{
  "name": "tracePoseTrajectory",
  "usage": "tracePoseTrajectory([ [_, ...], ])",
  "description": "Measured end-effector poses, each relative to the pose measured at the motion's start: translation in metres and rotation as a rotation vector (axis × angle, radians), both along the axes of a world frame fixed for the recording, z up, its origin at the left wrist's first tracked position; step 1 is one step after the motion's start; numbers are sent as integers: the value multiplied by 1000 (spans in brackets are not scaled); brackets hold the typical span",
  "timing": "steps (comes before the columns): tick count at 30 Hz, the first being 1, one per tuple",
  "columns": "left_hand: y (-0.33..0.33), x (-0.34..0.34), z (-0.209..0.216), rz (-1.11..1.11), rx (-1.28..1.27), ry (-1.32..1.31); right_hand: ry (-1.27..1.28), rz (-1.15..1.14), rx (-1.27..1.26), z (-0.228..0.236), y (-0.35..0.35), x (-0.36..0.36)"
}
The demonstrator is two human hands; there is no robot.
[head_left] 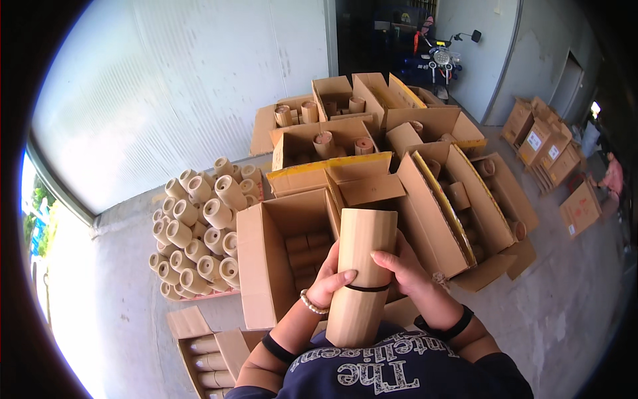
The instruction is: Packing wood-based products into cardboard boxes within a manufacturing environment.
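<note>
Close to my chest I hold a tall, pale bamboo-coloured cylinder [367, 243] upright, slightly tilted. A dark line or band runs round its middle; whether it is one piece or two stacked ones I cannot tell. My left hand [330, 282] is wrapped round its left side, thumb near the dark line. Higher up on the other side, my right hand [404, 266] grips it with the thumb across the front. Just beyond my left hand stands an open carton [258, 263] with several brown cylinders [309, 258] lying inside.
Several open cartons [425, 219] crowd ahead and to the right, some holding cylinders. A pile of pale wooden cylinders [199, 229] stands at the left. At lower left, a small carton [229, 346] contains cylinders. Farther off are a motorbike [440, 61], more cartons [539, 143] and a person's pink clothing [613, 176].
</note>
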State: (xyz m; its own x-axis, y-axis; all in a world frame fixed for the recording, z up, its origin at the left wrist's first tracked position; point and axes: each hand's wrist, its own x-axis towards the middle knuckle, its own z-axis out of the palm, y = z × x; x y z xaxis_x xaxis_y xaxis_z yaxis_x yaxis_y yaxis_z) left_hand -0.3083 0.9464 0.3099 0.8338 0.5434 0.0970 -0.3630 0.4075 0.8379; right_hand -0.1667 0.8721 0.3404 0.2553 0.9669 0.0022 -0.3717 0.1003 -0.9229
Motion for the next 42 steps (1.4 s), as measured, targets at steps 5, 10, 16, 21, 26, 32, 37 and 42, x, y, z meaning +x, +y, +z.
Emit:
tracePoseTrajectory([
  [5,-4,-12,-5,-90,70,-76,-41,-6,201,-3,-18,-12],
  [10,-9,-26,2,-255,-1,-60,-199,186,362,0,-27,-6],
  [16,-9,-32,4,-293,64,-9,-113,219,359,8,-33,-14],
  [21,-8,-33,2,-361,-28,-73,-165,216,439,14,-31,-17],
  [26,-1,-33,0,-374,76,-12,-8,85,294,31,-25,-24],
  [32,-2,-28,7,-337,15,-112,-28,82,311,33,-21,-24],
  [37,-1,-30,3,-375,59,-85,-153,74,360,26,-26,-25],
  [42,-10,-38,11,-464,-73,-164,-261,104,391,24,-39,-28],
])
